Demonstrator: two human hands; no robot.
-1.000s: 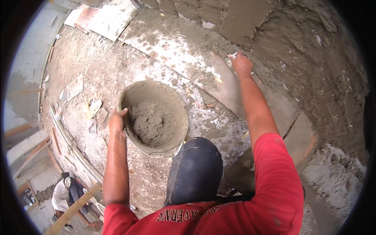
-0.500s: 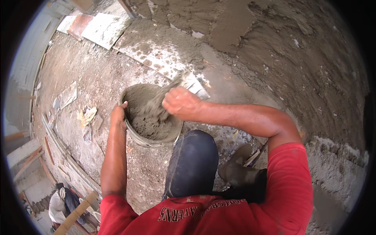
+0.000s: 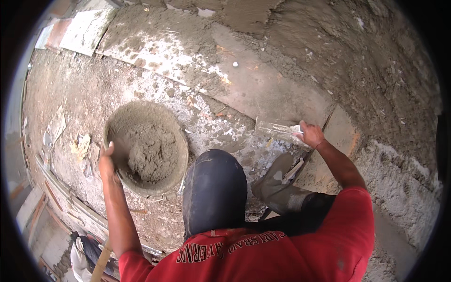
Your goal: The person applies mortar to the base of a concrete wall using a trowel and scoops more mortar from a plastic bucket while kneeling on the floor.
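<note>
A round bucket (image 3: 181, 136) stands on the ground left of my knee, with lumpy grey wet mortar (image 3: 152, 152) inside. My left hand (image 3: 107, 162) grips its left rim, thumb up at the edge; the other fingers are partly hidden. Off to the right, my right hand (image 3: 312, 135) is closed round the handle of a flat plastering trowel (image 3: 277, 129). The trowel's blade points left, is smeared with mortar, and is held above the ground near my boot (image 3: 277, 185).
A mortar-coated wall (image 3: 347, 61) rises at the far right. Mortar-splashed boards (image 3: 155, 51) lie along its foot. Crumpled paper scraps (image 3: 81, 145) are on the ground left of the bucket. Wooden strips (image 3: 70, 197) run along the left side.
My right hand has moved with the trowel from over the bucket out to the right. The bucket and my left hand appear further left in the view.
</note>
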